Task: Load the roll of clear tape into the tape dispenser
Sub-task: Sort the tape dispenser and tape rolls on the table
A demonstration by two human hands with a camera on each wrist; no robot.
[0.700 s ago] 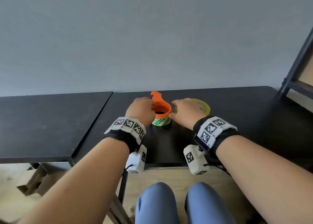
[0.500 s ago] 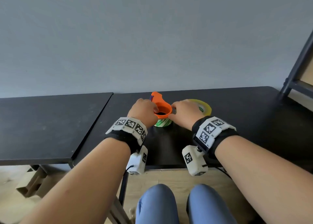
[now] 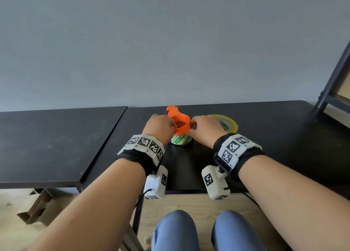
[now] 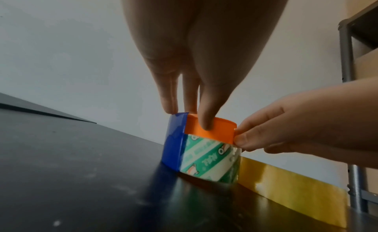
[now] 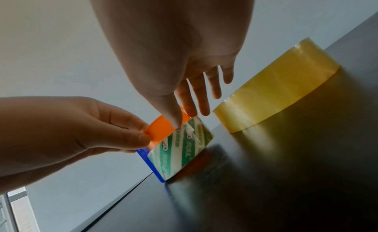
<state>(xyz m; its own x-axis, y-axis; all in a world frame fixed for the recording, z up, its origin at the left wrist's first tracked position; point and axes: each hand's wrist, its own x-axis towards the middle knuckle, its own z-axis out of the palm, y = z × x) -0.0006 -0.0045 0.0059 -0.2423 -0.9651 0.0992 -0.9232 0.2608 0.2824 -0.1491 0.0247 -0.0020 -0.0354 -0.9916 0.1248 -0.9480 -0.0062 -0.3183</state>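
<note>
A: Item one, tape dispenser [image 3: 179,124]: orange ring with blue end piece [image 4: 175,138], on the black table [image 3: 265,137]. Since the earlier head frames its orange ring sits higher above the green-printed roll, and both hands have closed in on its rim.

B: Item two, roll of clear tape [image 4: 210,161]: green-and-white printed core, standing on the table under the orange ring, partly inside the dispenser.

A: Left hand [image 3: 159,126]: thumb and fingers pinch the ring's left rim. The left wrist view shows the thumb [image 4: 206,115] pressed on the orange band and two fingers behind the blue piece.

B: Right hand [image 3: 205,129]: thumb and forefinger pinch the ring's right edge. The right wrist view shows the remaining fingers [image 5: 212,83] extended, holding nothing.

A: Item three, second tape roll [image 3: 228,124]: yellowish, flat on the table just right of the dispenser. The head view shows its printed core; the wrist views show only its amber side wall.

B: The blue piece is scarcely visible from the head; the wrist views show it plainly.
</note>
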